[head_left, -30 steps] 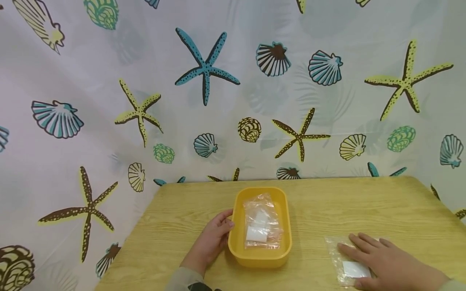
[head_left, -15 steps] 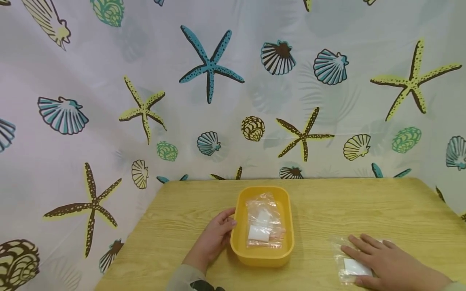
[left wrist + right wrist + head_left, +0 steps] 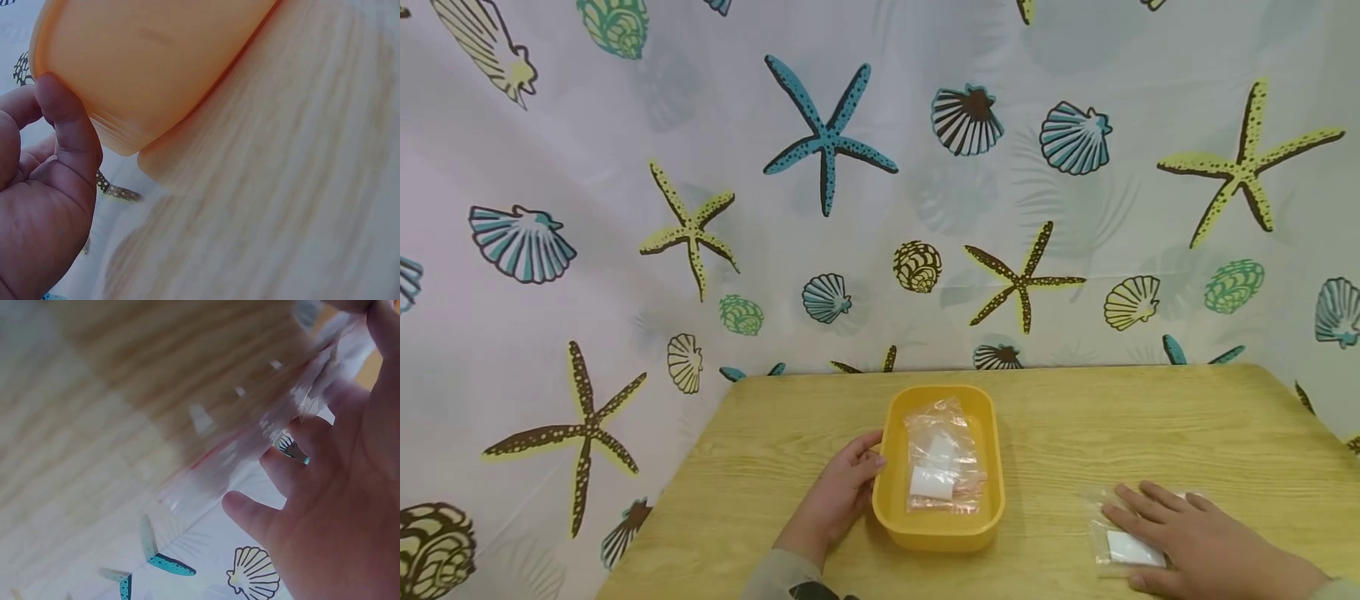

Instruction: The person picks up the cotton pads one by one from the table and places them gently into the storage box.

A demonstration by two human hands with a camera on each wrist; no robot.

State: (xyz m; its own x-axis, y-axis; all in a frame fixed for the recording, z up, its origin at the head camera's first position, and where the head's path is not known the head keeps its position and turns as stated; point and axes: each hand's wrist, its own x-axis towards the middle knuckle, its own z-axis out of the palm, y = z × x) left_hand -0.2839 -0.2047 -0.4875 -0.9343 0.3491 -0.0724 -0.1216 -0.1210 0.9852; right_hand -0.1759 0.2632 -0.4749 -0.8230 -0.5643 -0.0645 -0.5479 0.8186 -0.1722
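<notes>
A yellow plastic tub (image 3: 936, 542) stands on the wooden table in the head view. My left hand (image 3: 838, 492) holds its left wall, thumb and fingers at the rim; in the left wrist view that hand (image 3: 53, 162) is at the edge of the tub (image 3: 150, 56). Inside the tub lie clear plastic bags (image 3: 943, 417) with white pieces; how many is hard to tell. To the right, my right hand (image 3: 1198, 537) rests with spread fingers on another clear bag (image 3: 1101, 533) with a white piece. The right wrist view shows this bag's red seal line (image 3: 215, 450) near the fingers.
The wood-grain table (image 3: 805, 417) reaches back to a white curtain (image 3: 880, 208) printed with starfish and shells. The curtain also closes off the left and right sides.
The clear bag under my right hand has shifted slightly to the right and its lower edge has drawn up. My left hand and the tub stay in place.
</notes>
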